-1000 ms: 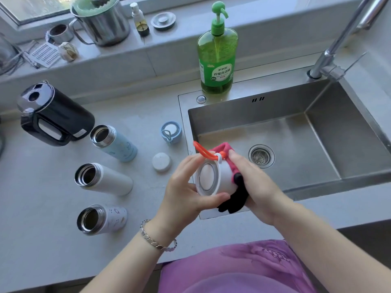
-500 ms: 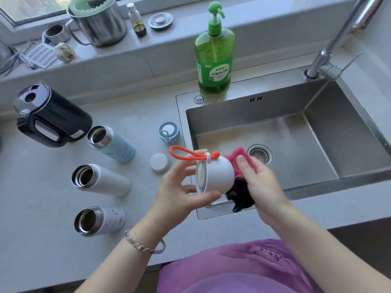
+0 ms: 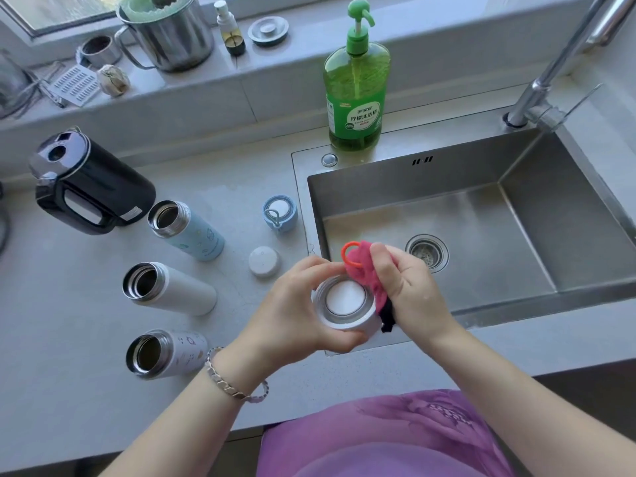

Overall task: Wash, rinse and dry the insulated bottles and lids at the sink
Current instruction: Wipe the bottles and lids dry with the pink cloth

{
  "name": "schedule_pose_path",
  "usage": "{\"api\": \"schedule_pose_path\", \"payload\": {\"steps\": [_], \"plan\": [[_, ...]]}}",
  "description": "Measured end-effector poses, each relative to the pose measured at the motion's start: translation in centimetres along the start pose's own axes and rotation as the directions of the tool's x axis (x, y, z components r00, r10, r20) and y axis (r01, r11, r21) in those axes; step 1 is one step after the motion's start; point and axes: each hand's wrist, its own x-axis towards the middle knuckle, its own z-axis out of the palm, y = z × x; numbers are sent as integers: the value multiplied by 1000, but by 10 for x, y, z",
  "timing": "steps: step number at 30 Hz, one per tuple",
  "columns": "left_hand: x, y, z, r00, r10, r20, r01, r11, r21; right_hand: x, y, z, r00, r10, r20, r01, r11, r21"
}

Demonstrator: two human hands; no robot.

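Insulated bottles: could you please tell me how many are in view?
3, all lying on the counter: light blue bottle by the kettle, plain white bottle in the middle, patterned white bottle nearest the front edge. None seems hidden.

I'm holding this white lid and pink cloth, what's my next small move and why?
Probably push the pink cloth inside the white lid and twist: your left hand holds it hollow side up, and your right hand has the cloth only on its outside.
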Motion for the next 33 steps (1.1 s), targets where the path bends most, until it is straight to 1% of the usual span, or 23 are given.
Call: {"api": "schedule_pose_path", "payload": {"steps": [2, 5, 7, 9, 10, 12, 13, 14, 15, 16, 17, 18, 19, 21, 22, 23, 24, 25, 26, 27, 30, 32, 33], "plan": [[0, -2, -1, 1000, -11, 30, 9, 998, 62, 0, -2, 1, 991, 135, -13, -132, 982, 138], [0, -3, -4, 998, -64, 18, 59, 973, 221, 1, -2, -3, 954, 298, 14, -288, 906, 309], [-1, -1, -6, 998, -69, -5, 67, 954, 292, 4, -2, -2, 940, 341, 10, -315, 858, 405], [-2, 1, -7, 998, -56, -25, 62, 944, 324, 8, -4, 0, 933, 360, -10, -302, 798, 522], [-2, 1, -8, 998, -57, -34, 65, 942, 329, 9, -6, 1, 925, 380, -11, -298, 743, 600], [-3, -2, -11, 995, -87, -49, 98, 946, 308, 14, -7, -4, 892, 452, 5, -289, 561, 776], [-5, -5, -13, 993, -98, -58, 111, 952, 285, 18, -4, -8, 858, 508, 79, -330, 427, 842], [-6, -8, -15, 992, -103, -71, 118, 959, 256, 20, -3, -11, 825, 518, 226, -396, 245, 885], [-8, -11, -18, 990, -109, -93, 127, 968, 215, 22, -2, -15, 815, 510, 274, -436, 229, 871], [-9, -13, -20, 986, -115, -124, 134, 978, 159, 19, -1, -20, 789, 518, 330, -460, 141, 877], [-11, -13, -20, 982, -106, -154, 123, 987, 104, 17, 0, -20, 791, 522, 321, -445, 130, 886], [-11, -13, -19, 980, -76, -185, 89, 994, 63, 15, 1, -19, 789, 539, 295, -432, 146, 890], [-10, -12, -16, 978, -31, -208, 40, 998, 39, 11, 2, -15, 816, 518, 256, -409, 206, 889], [-7, -11, -8, 969, 75, -237, -67, 997, 42, 0, -4, -2, 895, 397, 203, -363, 384, 849], [-6, -12, -5, 960, 130, -247, -118, 991, 65, -2, -3, 6, 920, 339, 194, -355, 519, 777], [-5, -14, -2, 952, 184, -244, -166, 982, 92, -4, 1, 10, 930, 311, 195, -356, 638, 683], [-4, -17, 0, 946, 229, -231, -207, 971, 116, -4, 5, 13, 937, 301, 177, -347, 741, 575], [-3, -19, 2, 942, 263, -207, -242, 963, 122, -2, 8, 15, 945, 295, 141, -326, 816, 477], [-3, -21, 3, 942, 279, -186, -263, 959, 104, -1, 10, 15, 943, 311, 119, -331, 833, 443], [-4, -21, 4, 945, 279, -170, -271, 960, 66, 1, 14, 14, 939, 327, 110, -341, 826, 449], [-7, -20, 6, 964, 254, -76, -257, 966, -33, 3, 19, 9, 914, 370, 164, -399, 752, 525], [-12, -19, 4, 985, 168, 23, -165, 981, -102, 1, 22, 7, 905, 385, 179, -418, 731, 539], [-14, -18, 2, 994, 82, 69, -67, 978, -197, 0, 22, 7, 913, 375, 161, -402, 753, 522]]}}
